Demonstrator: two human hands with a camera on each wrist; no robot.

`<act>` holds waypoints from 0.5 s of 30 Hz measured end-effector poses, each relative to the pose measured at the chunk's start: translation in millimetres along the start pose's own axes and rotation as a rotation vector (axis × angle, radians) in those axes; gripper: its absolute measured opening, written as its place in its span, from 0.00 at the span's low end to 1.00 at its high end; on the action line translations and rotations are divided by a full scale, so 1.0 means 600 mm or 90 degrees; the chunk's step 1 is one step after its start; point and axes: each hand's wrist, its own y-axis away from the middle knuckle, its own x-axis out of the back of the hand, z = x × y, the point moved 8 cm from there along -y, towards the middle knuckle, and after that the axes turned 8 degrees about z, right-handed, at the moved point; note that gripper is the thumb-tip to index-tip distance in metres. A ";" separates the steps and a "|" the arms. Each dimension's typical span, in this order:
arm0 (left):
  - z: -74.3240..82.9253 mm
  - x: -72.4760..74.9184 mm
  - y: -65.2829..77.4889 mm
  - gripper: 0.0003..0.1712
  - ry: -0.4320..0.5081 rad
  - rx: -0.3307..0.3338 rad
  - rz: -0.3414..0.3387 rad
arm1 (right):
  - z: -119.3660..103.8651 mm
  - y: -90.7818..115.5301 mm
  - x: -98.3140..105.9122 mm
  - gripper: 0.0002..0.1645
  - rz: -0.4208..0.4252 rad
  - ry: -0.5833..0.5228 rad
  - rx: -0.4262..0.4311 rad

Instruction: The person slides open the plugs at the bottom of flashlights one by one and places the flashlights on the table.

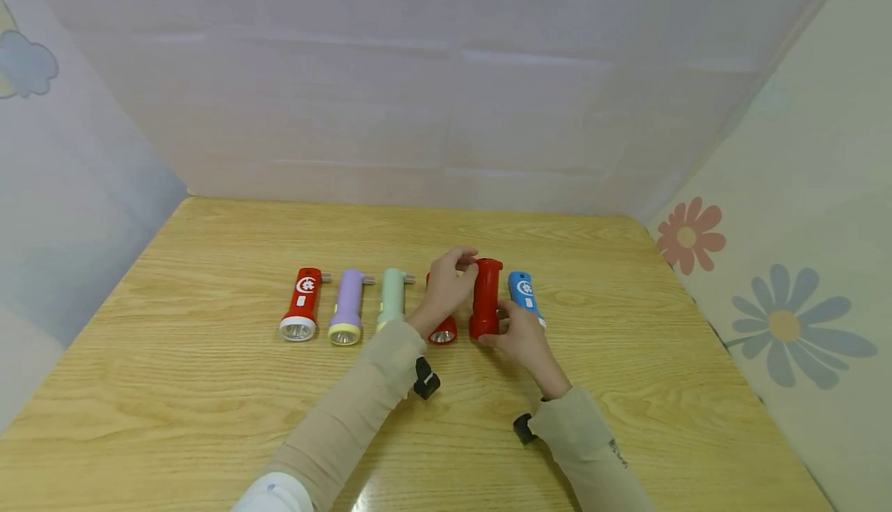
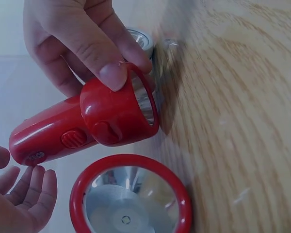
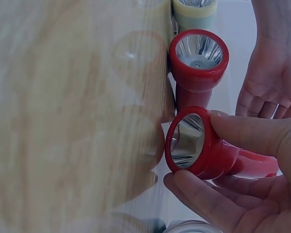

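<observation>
A red flashlight (image 1: pixel 485 295) is tilted, tail raised, with its lens end low at the tabletop. My right hand (image 1: pixel 521 335) pinches its wide head between thumb and fingers; the right wrist view shows the thumb (image 3: pixel 247 132) on the rim. My left hand (image 1: pixel 449 283) is by the raised tail, and in the left wrist view its loosely bent fingertips (image 2: pixel 36 182) are right at that end. Beside it, a second red flashlight (image 1: pixel 443 331) lies with its lens toward me, partly hidden by the left hand in the head view.
Left of the hands lie a green flashlight (image 1: pixel 392 295), a purple flashlight (image 1: pixel 349 303) and a red flashlight with a white rim (image 1: pixel 302 303), plug prongs showing. A blue flashlight (image 1: pixel 524 291) lies right, partly behind my right hand. All rest on a wooden table (image 1: pixel 209 419) before a pale curtain (image 1: pixel 418 109).
</observation>
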 end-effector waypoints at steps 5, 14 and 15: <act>0.002 0.000 0.001 0.15 0.006 0.011 0.004 | 0.000 -0.001 -0.002 0.35 -0.002 -0.003 -0.002; 0.008 0.000 0.001 0.13 0.016 -0.008 0.008 | 0.002 -0.002 -0.006 0.34 0.000 0.003 0.004; 0.008 0.000 0.001 0.13 0.017 -0.010 0.009 | 0.002 -0.002 -0.006 0.34 0.001 0.004 0.002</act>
